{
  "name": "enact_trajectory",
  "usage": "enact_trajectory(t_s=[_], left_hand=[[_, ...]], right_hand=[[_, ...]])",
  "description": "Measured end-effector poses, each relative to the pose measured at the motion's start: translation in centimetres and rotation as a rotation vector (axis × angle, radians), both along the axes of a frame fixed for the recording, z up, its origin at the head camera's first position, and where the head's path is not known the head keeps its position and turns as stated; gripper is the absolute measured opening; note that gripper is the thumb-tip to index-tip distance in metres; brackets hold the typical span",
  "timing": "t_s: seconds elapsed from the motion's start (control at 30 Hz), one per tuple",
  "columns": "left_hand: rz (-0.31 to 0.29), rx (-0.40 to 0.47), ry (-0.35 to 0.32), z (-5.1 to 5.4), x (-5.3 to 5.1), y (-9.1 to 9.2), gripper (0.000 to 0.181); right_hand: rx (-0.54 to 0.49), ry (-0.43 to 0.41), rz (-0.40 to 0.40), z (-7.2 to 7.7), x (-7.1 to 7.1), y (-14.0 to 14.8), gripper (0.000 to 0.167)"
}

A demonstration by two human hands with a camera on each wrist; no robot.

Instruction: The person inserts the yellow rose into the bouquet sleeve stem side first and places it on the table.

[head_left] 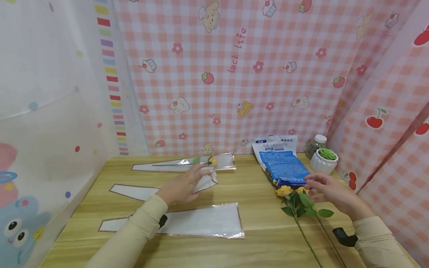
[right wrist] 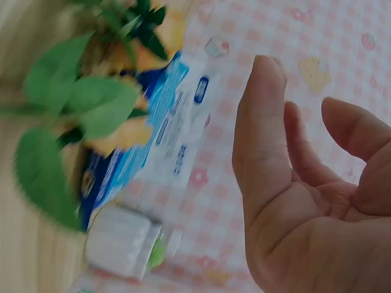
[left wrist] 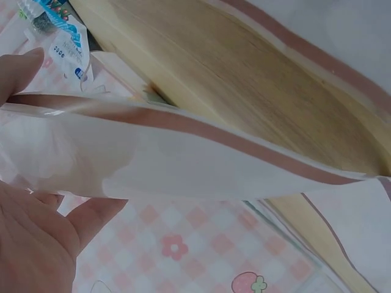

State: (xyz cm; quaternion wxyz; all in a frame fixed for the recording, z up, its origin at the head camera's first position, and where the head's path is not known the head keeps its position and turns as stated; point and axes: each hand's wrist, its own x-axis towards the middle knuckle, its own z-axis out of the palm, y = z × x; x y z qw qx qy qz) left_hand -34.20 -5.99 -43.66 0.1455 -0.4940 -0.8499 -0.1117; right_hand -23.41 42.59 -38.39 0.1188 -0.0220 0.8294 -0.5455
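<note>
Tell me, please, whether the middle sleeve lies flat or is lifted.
The middle sleeve is partly lifted: the left hand holds its wide end up; its narrow end lies on the table.

Lower centre-left, head view: tapered flat white sleeves with brown borders. Lower right: yellow long-stemmed roses with green leaves; above them, a blue-and-white plastic pouch and a ribbed white pot holding a bright green succulent. Top: pink-and-white checked cloth printed with strawberries and flowers. Bottom: yellow-brown wood-grained tabletop.
</note>
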Motion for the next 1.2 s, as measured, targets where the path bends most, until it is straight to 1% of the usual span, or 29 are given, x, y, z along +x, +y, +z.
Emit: enact_trajectory(t_s=[0.13,0.23,0.3,0.4,0.5,0.6,0.73,0.83,0.97,1.1,1.2], left_hand=[[0.013,-0.007,0.0,-0.1,0.0,-0.3,0.079],[0.036,-0.021,-0.011,-0.1,0.1,-0.5,0.079],[0.049,-0.031,-0.018,0.0,0.2,-0.6,0.079],[0.059,-0.033,-0.027,0.0,0.3,-0.7,0.078],[0.056,-0.033,-0.022,0.0,0.3,-0.8,0.078],[0.045,-0.03,-0.009,0.0,0.2,-0.8,0.078],[0.032,-0.032,0.008,0.1,0.2,-0.8,0.078],[0.027,-0.022,-0.003,0.2,0.1,-0.8,0.078],[0.036,-0.018,-0.034,0.2,0.0,-0.8,0.077],[0.042,-0.027,-0.04,0.0,0.0,-0.8,0.077],[0.024,-0.019,-0.033,0.0,-0.2,-0.7,0.078]], right_hand=[[0.004,-0.062,-0.007,-0.6,1.5,1.9,0.049],[0.034,-0.089,-0.03,-1.2,2.4,3.2,0.054],[0.063,-0.104,-0.062,-1.6,2.7,4.3,0.057],[0.127,-0.126,-0.103,-2.3,2.7,5.8,0.065],[0.159,-0.158,-0.108,-3.2,2.8,7.3,0.068],[0.142,-0.198,-0.077,-4.0,3.2,8.3,0.069],[0.039,-0.248,0.008,-5.1,3.8,8.7,0.071],[-0.028,-0.248,0.074,-5.8,4.1,8.4,0.07],[-0.057,-0.238,0.122,-6.4,3.9,7.5,0.073],[-0.046,-0.233,0.124,-6.9,3.7,6.8,0.078],[-0.018,-0.222,0.093,-7.2,3.6,6.5,0.079]])
